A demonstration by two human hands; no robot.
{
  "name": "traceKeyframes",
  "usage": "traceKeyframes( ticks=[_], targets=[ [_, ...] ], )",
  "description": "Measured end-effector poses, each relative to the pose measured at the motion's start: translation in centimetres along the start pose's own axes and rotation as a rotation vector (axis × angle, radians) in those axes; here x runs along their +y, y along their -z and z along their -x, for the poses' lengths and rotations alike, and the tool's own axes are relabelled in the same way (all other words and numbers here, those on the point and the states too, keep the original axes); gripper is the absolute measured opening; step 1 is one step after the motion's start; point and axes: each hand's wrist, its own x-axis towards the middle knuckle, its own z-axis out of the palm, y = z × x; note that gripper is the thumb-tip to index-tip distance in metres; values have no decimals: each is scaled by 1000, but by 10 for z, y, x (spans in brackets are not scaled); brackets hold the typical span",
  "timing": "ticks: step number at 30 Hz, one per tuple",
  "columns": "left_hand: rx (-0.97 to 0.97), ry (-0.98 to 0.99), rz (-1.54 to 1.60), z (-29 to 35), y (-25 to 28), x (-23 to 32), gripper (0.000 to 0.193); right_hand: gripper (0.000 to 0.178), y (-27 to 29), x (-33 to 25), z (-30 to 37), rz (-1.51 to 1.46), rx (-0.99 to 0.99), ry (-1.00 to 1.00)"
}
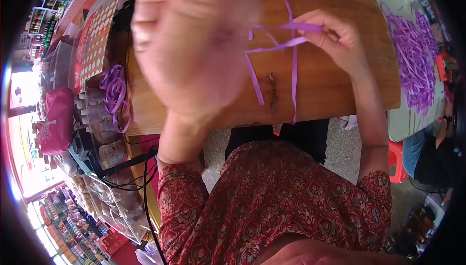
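Observation:
Between the thumb and fingers of my right hand point(337, 39) a purple ribbon point(277, 48) is pinched above the wooden table point(335, 100). It loops over the fingers and runs left, where my other hand covers its far part. My left hand point(194, 46) is raised close to the camera and blurred, large in view. Its fingers are smeared, and whether it holds any ribbon cannot be made out. Below the hands a long ribbon strand point(294, 83) lies down the tabletop to its near edge. Left of it is a shorter ribbon end point(255, 81).
A heap of purple ribbons point(412, 63) covers part of a white table point(405, 128) at right. A ribbon bundle point(114, 90) hangs at the left edge, near a pink pouch point(57, 119) and black cables point(145, 187). A red stool point(399, 163) and another person's jeans point(412, 151) are at right.

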Motion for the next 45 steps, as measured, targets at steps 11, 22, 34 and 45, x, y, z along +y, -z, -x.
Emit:
traceKeyframes(
  ticks=[11,22,34,45],
  targets=[
    [457,-69,-30,22,75,45,24,22,39,10,11,-36,81,-249],
    [215,-346,-1839,38,92,-15,44,22,22,5,-1,-11,40,-185],
    [322,480,-532,48,31,-94,11,18,22,-12,-13,87,169,-180],
    [246,538,-1429,67,100,-27,17,15,36,15,-7,144,238,-102]
  ],
)
